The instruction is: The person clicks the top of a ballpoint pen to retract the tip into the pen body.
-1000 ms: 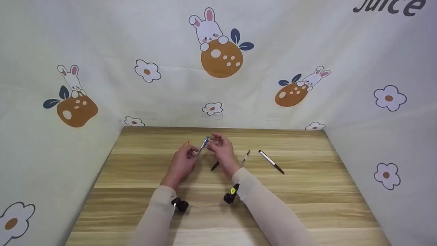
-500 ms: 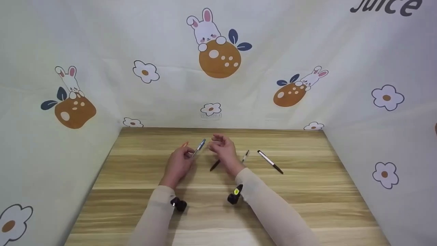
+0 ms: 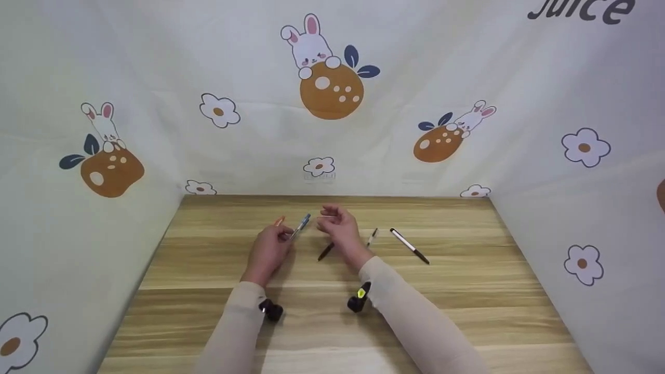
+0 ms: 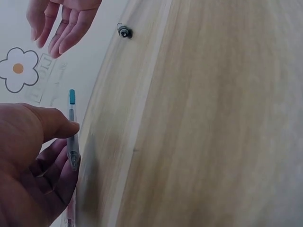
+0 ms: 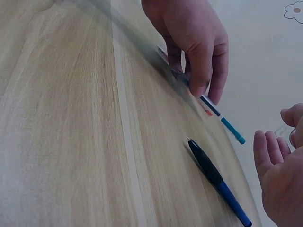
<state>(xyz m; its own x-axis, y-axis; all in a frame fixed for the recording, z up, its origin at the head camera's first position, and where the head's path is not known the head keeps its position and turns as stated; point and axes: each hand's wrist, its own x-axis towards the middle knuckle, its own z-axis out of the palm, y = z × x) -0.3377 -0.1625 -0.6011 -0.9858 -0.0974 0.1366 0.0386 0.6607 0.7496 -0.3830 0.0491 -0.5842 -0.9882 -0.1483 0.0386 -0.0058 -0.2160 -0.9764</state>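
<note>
My left hand [image 3: 267,252] pinches a slim clear pen [image 3: 300,226] with a teal end between thumb and fingers, the teal end pointing up and away. In the left wrist view the thumb presses across the clear barrel. To its right, my right hand [image 3: 340,232] is raised, fingers curled and apart from that pen. A small transparent piece, like a clear pen cap [image 5: 282,131], shows between its thumb and fingers in the right wrist view. An orange-ended pen [image 3: 280,221] lies just beyond the left hand, partly hidden by it.
Beneath the right hand lies a blue pen with a black grip [image 5: 217,180]. Right of that hand are a slim pen with a pale middle [image 3: 372,237] and a black-and-white pen [image 3: 410,245]. Patterned cloth [image 3: 249,150] walls in the wooden table [image 3: 415,311].
My left hand has drawn the teal-ended pen left and down, away from the right hand's fingers, which were at its teal end. The right hand has hardly moved.
</note>
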